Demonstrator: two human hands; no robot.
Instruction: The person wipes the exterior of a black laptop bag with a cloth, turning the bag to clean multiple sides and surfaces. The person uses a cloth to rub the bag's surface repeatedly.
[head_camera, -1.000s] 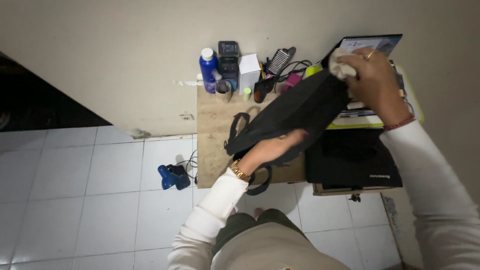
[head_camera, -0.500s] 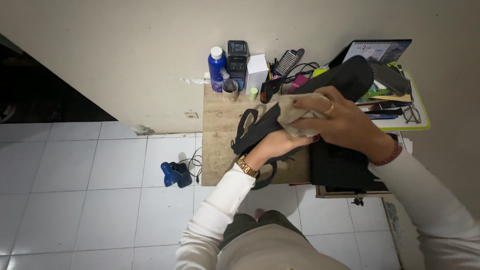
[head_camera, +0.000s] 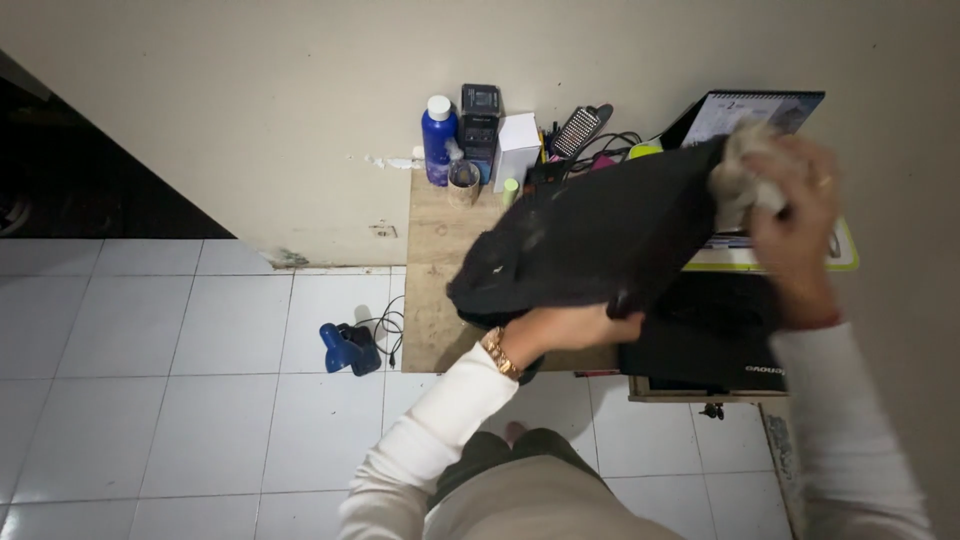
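Swept the pale cloth (head_camera: 742, 178), bunched in the right hand (head_camera: 795, 215), from mid-bag up to the top end. Left hand (head_camera: 570, 325) gripping the black bag (head_camera: 590, 240) over the bench (head_camera: 432, 290); wiping looked partway done.

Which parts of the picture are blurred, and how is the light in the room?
In the head view, the right hand and its pale cloth are smeared by motion blur; the left hand, gripping the lower edge of the black bag, is sharper. The light is dim and uneven: the white floor tiles show soft glare, and the far left corner is almost black.
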